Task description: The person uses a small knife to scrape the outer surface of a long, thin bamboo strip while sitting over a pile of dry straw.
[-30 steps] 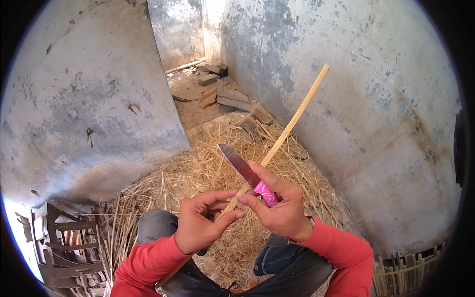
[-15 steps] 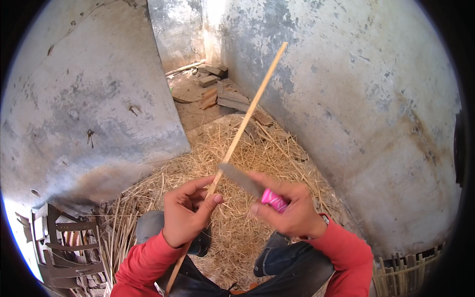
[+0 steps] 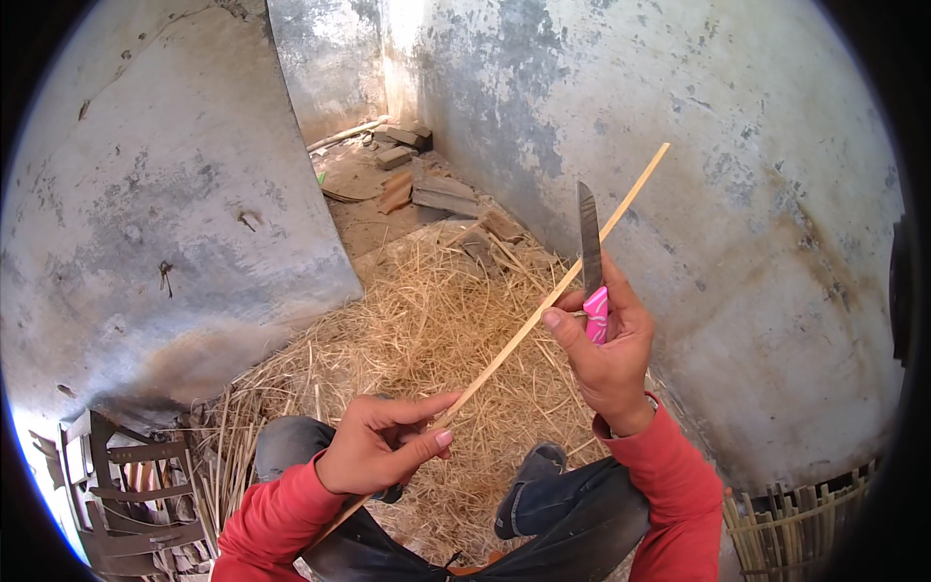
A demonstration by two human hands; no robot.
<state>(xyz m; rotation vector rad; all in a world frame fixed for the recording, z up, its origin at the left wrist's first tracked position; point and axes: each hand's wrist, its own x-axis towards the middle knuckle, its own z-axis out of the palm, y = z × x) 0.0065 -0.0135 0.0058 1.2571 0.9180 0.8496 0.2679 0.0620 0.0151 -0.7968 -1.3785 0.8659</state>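
Note:
A long, thin strip of pale wood or bamboo (image 3: 519,338) slants from my lap up to the right. My left hand (image 3: 390,441) pinches its lower part between thumb and fingers. In my right hand (image 3: 611,354) is a knife (image 3: 590,238) with a pink patterned handle and a dark blade pointing upward. The blade stands across the upper part of the strip. My right thumb lies close beside the strip; whether it touches is hard to tell.
Straw-like shavings (image 3: 427,320) cover the ground around my feet. A broken dark chair (image 3: 136,490) and thin sticks (image 3: 228,446) lie at the left. Slatted fencing (image 3: 800,524) is at the lower right. Worn walls (image 3: 737,242) flank me; bricks (image 3: 402,136) and boards (image 3: 441,189) lie beyond.
The strip has tilted further to the right and its far end is lower. My right hand has moved up and right, turning the knife from pointing left to pointing upward. My left hand still pinches the strip.

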